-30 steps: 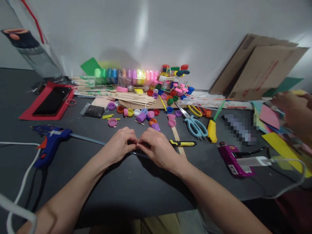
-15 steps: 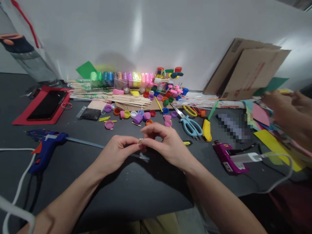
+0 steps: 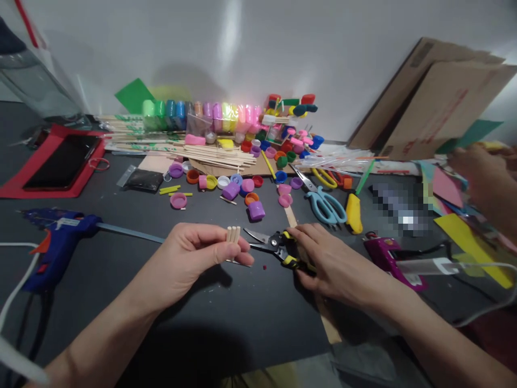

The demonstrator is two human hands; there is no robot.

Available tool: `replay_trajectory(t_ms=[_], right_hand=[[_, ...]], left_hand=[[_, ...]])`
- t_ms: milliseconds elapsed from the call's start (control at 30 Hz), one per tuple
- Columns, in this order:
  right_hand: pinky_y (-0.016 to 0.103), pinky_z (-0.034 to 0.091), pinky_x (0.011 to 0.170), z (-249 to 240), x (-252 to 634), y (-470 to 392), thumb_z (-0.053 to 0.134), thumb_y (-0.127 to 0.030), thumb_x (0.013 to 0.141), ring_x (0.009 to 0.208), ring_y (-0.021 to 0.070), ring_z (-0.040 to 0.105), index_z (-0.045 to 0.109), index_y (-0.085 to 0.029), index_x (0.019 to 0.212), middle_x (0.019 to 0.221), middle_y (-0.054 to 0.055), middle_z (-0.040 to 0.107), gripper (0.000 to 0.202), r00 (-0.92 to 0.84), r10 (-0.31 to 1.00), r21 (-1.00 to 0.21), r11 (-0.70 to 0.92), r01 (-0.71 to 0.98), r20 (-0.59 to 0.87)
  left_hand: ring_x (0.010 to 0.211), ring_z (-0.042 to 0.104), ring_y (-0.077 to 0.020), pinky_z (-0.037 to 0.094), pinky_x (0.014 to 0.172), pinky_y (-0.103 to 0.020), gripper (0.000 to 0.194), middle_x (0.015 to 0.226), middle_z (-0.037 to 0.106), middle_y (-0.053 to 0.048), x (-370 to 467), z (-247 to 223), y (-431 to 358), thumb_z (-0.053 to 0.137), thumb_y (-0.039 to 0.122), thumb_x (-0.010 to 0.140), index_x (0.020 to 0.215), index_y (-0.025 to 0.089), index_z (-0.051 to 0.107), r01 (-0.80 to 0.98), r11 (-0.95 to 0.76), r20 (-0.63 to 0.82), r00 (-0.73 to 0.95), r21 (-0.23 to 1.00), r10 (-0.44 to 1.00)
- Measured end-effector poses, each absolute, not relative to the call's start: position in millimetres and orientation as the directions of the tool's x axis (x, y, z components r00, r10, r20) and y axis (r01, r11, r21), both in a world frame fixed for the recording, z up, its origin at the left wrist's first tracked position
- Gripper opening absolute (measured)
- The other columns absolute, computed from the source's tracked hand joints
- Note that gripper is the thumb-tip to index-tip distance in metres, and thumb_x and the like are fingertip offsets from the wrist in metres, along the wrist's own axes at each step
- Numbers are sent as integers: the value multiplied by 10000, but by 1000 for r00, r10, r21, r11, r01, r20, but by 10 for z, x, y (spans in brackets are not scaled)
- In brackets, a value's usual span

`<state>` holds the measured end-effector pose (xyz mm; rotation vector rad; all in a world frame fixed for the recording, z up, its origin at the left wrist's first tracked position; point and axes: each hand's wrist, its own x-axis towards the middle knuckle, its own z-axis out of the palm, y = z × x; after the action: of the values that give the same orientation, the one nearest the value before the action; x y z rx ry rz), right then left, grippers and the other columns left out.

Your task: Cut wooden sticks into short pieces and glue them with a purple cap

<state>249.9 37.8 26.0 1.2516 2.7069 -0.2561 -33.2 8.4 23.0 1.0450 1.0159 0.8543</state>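
Short pale wooden sticks [image 3: 233,235] stand side by side, pinched upright between the thumb and fingers of my left hand [image 3: 202,250]. To their right, a pair of cutters [image 3: 277,242] with black and yellow handles points its parted blades at them. My right hand [image 3: 323,253] is wrapped around those handles. Under the cutters and my right hand, a flat wooden strip [image 3: 291,216] runs toward the table's front edge. A tiny dark red bit [image 3: 264,267] lies below the blades. The palm side of my right hand is hidden.
A blue glue gun [image 3: 60,231] with its cord lies left. Purple caps [image 3: 256,210] and other coloured caps spread behind my hands, near blue scissors [image 3: 326,207] and a yellow cutter knife [image 3: 354,213]. A purple power strip [image 3: 391,261] sits right, near another person's hand [image 3: 474,167].
My hands have parted. My right hand has moved right and now grips the cutters, while my left hand keeps the small sticks. The view has shifted slightly.
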Motion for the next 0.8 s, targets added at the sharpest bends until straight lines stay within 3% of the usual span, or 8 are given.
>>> replay_trajectory(t_ms=[133, 333, 467, 600, 800], right_hand=[[535, 510, 929, 205, 2487, 421, 603, -185, 699, 1064, 377, 560, 502, 54, 1310, 1134, 257, 608, 664, -690, 702, -2, 701, 713, -173], [506, 543, 866, 133, 2571, 473, 553, -82, 688, 988, 342, 589, 515, 7, 1289, 1093, 229, 631, 609, -739, 662, 0, 745, 667, -122], [502, 545, 875, 246, 2525, 512, 564, -112, 720, 1049, 336, 605, 502, -105, 1296, 1138, 190, 627, 579, -719, 693, -185, 702, 688, -45], [461, 527, 926, 452, 2358, 564, 548, -124, 744, 1142, 322, 613, 488, -202, 1298, 1220, 134, 636, 563, -703, 711, -374, 655, 656, 13], [403, 524, 877, 512, 2104, 677, 570, -133, 705, 1072, 307, 635, 549, -150, 1220, 1178, 147, 653, 515, -762, 647, -456, 686, 567, 26]], left_hand=[[856, 675, -100, 457, 815, -172, 168, 831, 787, 34, -342, 228, 86, 708, 388, 852, 782, 265, 797, -88, 300, -259, 313, 950, 914], [761, 693, -97, 485, 754, -171, 147, 762, 788, 23, -348, 226, 91, 725, 384, 839, 856, 252, 786, -250, 426, -327, 354, 870, 876], [731, 720, -114, 513, 713, -175, 130, 732, 786, 9, -337, 228, 94, 742, 352, 825, 824, 229, 785, -378, 463, -322, 380, 802, 867], [709, 738, -133, 545, 707, -191, 116, 741, 789, -8, -312, 222, 105, 744, 323, 824, 832, 216, 787, -382, 497, -353, 387, 779, 852], [735, 740, -116, 530, 711, -155, 75, 752, 795, -2, -308, 202, 143, 748, 290, 809, 819, 238, 802, -252, 482, -398, 319, 839, 860]])
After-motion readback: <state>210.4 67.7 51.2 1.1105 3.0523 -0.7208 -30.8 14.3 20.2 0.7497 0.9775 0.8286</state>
